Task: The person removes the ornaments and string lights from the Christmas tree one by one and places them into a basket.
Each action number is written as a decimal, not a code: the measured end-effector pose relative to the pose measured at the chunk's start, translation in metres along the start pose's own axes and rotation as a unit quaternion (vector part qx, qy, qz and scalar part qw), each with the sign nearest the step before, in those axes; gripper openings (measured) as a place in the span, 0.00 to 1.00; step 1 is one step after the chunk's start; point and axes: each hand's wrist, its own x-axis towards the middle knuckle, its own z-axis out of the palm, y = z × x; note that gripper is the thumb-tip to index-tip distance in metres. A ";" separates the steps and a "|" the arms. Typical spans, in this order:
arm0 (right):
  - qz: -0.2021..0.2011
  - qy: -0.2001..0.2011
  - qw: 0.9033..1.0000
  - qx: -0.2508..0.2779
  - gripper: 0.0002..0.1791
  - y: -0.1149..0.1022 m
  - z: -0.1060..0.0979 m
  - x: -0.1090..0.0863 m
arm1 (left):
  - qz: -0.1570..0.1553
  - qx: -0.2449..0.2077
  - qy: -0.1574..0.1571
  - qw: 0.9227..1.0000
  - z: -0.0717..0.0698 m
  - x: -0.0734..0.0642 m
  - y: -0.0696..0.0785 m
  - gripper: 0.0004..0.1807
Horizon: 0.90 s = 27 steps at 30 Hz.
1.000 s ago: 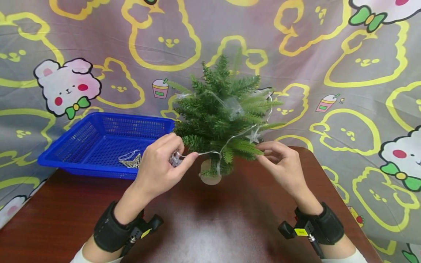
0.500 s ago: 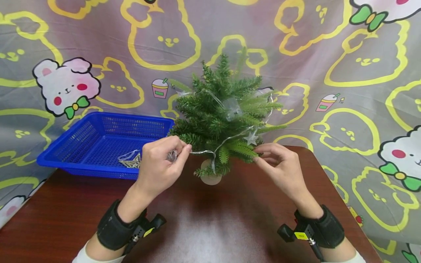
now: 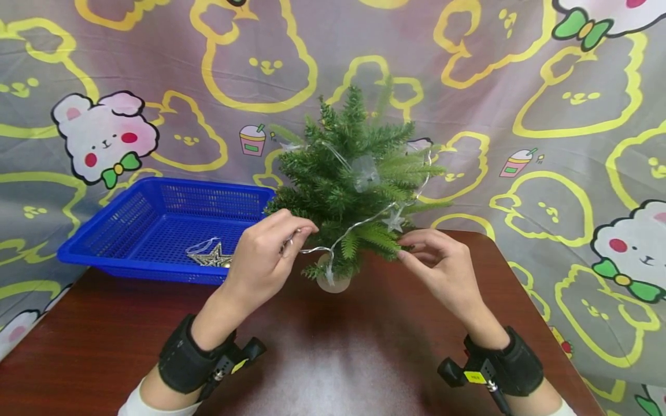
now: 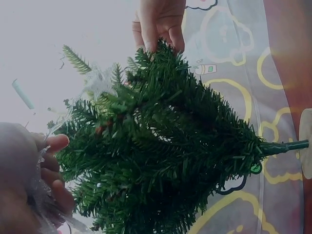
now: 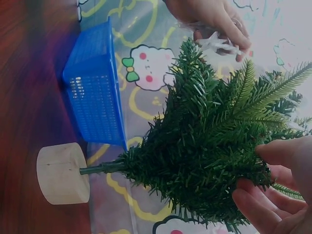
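A small artificial Christmas tree (image 3: 338,179) stands on a round wooden base (image 5: 63,173). Clear string lights (image 3: 359,222) with star-shaped covers run across its front. One star (image 3: 394,221) hangs at the lower right, and another (image 3: 329,274) dangles before the base. My left hand (image 3: 267,254), left of the lower branches, holds the wire between thumb and fingers. Part of the clear bundle (image 4: 44,200) sits inside its curled fingers, mostly hidden in the head view. My right hand (image 3: 439,257) pinches a lower right branch tip (image 5: 265,175) between thumb and fingers.
A blue plastic basket (image 3: 151,263) stands left of the tree, with a glittery gold star ornament (image 3: 210,255) in it. Both rest on a dark red-brown table (image 3: 333,358). A cartoon-patterned cloth (image 3: 468,86) hangs behind.
My left hand has moved slightly right, and its fingers have shifted on the wire. The front stretch of string lights sits a little lower. My right hand has barely moved.
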 end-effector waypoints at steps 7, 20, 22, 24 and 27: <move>-0.008 -0.001 1.000 0.008 0.13 -0.003 0.002 -0.002 | 0.010 0.014 0.020 1.000 0.001 0.000 0.001 0.29; -0.004 -0.004 1.000 0.008 0.12 -0.009 0.004 -0.004 | -0.022 -0.020 0.043 0.999 -0.001 0.004 0.004 0.28; -0.003 -0.003 1.000 0.008 0.12 -0.009 0.004 -0.004 | -0.017 -0.043 0.035 0.998 -0.001 0.004 0.004 0.23; -0.003 -0.004 1.000 0.009 0.12 -0.010 0.004 -0.004 | -0.012 -0.060 0.030 0.998 -0.002 0.004 0.004 0.20; -0.002 -0.006 1.000 0.009 0.12 -0.011 0.004 -0.005 | -0.009 -0.074 0.035 0.997 -0.002 0.004 0.004 0.19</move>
